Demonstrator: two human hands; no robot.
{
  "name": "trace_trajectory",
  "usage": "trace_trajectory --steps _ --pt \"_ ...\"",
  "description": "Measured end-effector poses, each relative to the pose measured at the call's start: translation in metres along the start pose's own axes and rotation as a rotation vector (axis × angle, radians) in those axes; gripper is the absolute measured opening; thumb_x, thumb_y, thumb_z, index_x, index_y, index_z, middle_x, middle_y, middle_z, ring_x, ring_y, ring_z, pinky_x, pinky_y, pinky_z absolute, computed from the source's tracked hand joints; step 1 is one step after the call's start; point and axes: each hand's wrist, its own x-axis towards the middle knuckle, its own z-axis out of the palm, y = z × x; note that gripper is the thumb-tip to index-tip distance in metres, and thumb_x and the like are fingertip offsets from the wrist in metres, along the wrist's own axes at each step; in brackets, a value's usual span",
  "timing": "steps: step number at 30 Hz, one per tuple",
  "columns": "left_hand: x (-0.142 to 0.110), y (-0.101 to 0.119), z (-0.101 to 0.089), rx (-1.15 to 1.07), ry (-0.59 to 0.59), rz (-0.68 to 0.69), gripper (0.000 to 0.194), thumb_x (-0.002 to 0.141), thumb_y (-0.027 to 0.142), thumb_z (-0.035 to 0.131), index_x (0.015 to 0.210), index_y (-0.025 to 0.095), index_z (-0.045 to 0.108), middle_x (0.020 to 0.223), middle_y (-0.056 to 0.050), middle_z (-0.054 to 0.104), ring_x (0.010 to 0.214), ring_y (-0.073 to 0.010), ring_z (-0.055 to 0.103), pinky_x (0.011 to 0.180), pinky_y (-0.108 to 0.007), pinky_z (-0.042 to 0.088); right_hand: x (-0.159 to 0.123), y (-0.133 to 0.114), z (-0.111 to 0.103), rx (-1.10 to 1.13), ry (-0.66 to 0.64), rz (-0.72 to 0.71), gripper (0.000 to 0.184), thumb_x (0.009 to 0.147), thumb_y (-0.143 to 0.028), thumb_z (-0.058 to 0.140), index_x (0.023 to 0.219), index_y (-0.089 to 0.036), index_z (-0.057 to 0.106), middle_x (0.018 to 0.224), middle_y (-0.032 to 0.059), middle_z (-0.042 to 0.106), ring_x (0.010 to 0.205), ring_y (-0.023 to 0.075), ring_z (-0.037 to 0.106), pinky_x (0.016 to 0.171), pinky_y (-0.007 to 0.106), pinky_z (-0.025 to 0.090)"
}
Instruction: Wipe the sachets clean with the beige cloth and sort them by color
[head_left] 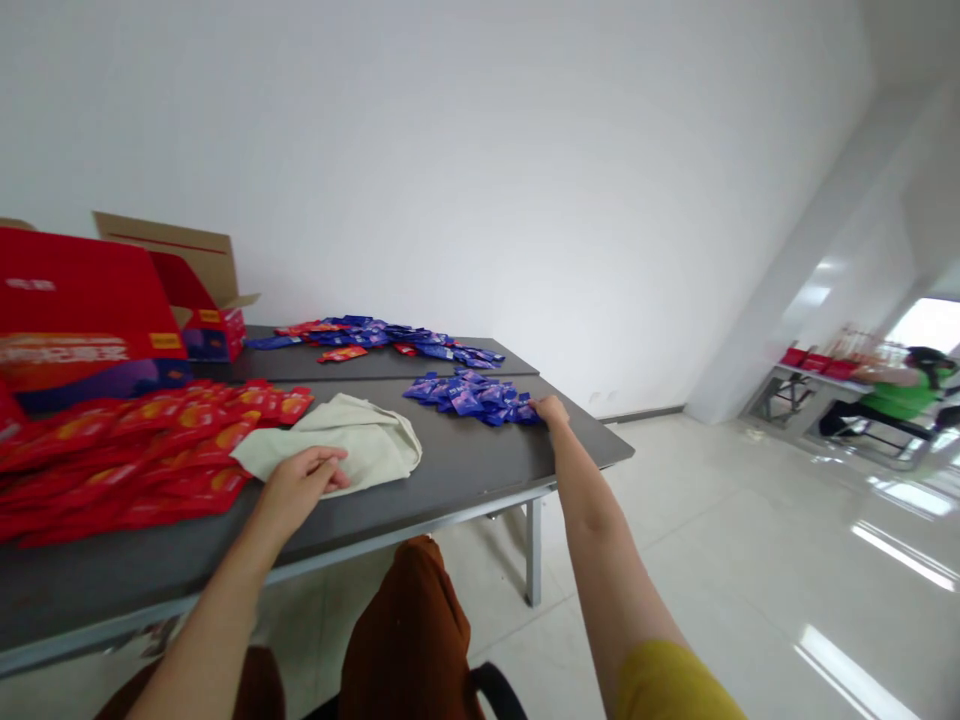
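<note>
My left hand (306, 476) hovers over or rests on a pale green cloth bag (367, 440) that lies crumpled on the grey table. Its fingers are loosely curled and apart, and nothing shows in them. My right arm stretches out to the right end of the table. There my right hand (552, 412) has its fingers closed at the edge of a heap of small blue-purple packets (474, 397); one packet's edge seems to be pinched. To the left of the cloth bag lies a large pile of red packets (142, 455), overlapping in rows.
Red printed cartons (82, 300) stand at the left, one with open brown flaps (176, 250). More blue and red packets (390, 338) are strewn along the back by the wall. Far right, a person in green (904, 395) sits at another table (817, 378).
</note>
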Motion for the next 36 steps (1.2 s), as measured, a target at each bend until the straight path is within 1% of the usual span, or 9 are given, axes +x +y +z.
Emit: trace_trajectory --steps 6,11,15,19,23,27,30,33,36 --pt "-0.005 0.007 0.002 0.018 -0.002 0.010 0.039 0.061 0.044 0.070 0.087 0.017 0.068 0.062 -0.004 0.067 0.063 -0.0203 0.066 0.065 -0.032 0.053 0.012 -0.020 0.029 0.111 -0.050 0.033 0.041 0.098 -0.043 0.044 0.112 -0.016 0.070 0.110 0.0178 0.066 0.104 0.0222 0.062 0.082 0.029 0.045" --pt "-0.008 0.006 0.001 0.081 -0.029 0.062 0.032 0.064 0.037 0.068 0.090 0.017 0.066 0.064 -0.004 0.068 0.066 -0.0215 0.066 0.069 -0.034 0.051 0.013 -0.028 0.020 0.152 -0.051 0.052 0.042 0.099 -0.034 0.039 0.123 -0.009 0.064 0.121 0.0255 0.057 0.114 0.0281 0.054 0.093 0.038 0.042" --pt "-0.009 0.004 0.001 0.134 -0.050 0.112 0.030 0.067 0.034 0.066 0.092 0.017 0.065 0.065 -0.004 0.068 0.068 -0.0229 0.066 0.070 -0.036 0.050 0.004 -0.061 0.005 0.165 0.006 -0.038 0.041 0.100 -0.034 0.035 0.135 -0.026 0.055 0.143 0.0185 0.039 0.131 0.0320 0.036 0.101 0.050 0.036" --pt "-0.010 0.008 0.002 0.122 -0.048 0.103 0.036 0.060 0.037 0.073 0.090 0.018 0.067 0.067 -0.004 0.069 0.067 -0.0224 0.067 0.066 -0.032 0.049 -0.061 -0.115 -0.005 0.140 -0.036 -0.538 0.043 0.096 -0.052 0.044 0.134 -0.036 0.054 0.146 0.0126 0.036 0.134 0.0361 0.029 0.103 0.064 0.028" --pt "-0.009 0.013 0.003 0.040 0.036 0.006 0.037 0.054 0.041 0.074 0.083 0.018 0.069 0.062 -0.003 0.067 0.058 -0.0196 0.064 0.057 -0.029 0.050 -0.152 -0.155 0.031 0.038 -0.324 -1.159 0.066 0.088 -0.074 0.035 0.146 -0.044 0.034 0.155 0.0110 0.025 0.140 0.0386 0.021 0.102 0.072 0.021" --pt "-0.018 0.023 0.005 -0.142 0.393 0.098 0.032 0.060 0.036 0.067 0.085 0.017 0.068 0.059 0.001 0.063 0.055 -0.0146 0.061 0.052 -0.024 0.045 -0.211 -0.168 0.069 -0.126 -0.538 -1.499 0.076 0.084 -0.081 0.030 0.150 -0.043 0.023 0.159 0.0096 0.012 0.141 0.0416 0.016 0.101 0.073 0.021" --pt "-0.025 0.035 0.008 -0.360 0.802 0.086 0.023 0.062 0.029 0.056 0.079 0.016 0.064 0.049 0.006 0.049 0.045 -0.0113 0.053 0.043 -0.020 0.034 -0.224 -0.168 0.079 -0.109 -0.427 -1.459 0.094 0.080 -0.082 0.040 0.154 -0.031 0.014 0.153 0.0183 0.023 0.137 0.0413 0.026 0.100 0.066 0.031" --pt "-0.024 0.061 0.008 -0.388 0.771 0.143 0.020 0.061 0.027 0.055 0.075 0.015 0.063 0.047 0.006 0.048 0.043 -0.0104 0.050 0.042 -0.020 0.033 -0.225 -0.165 0.080 -0.087 -0.318 -1.262 0.106 0.079 -0.080 0.044 0.154 -0.013 0.009 0.137 0.0250 0.043 0.120 0.0380 0.049 0.092 0.051 0.044" --pt "-0.004 0.096 0.005 -0.426 0.607 0.114 0.018 0.058 0.025 0.055 0.071 0.015 0.063 0.045 0.005 0.047 0.042 -0.0107 0.050 0.041 -0.020 0.031 -0.228 -0.161 0.076 -0.171 -0.263 -1.115 0.091 0.087 -0.074 0.037 0.148 -0.009 0.025 0.119 0.0228 0.060 0.103 0.0345 0.062 0.086 0.044 0.048"
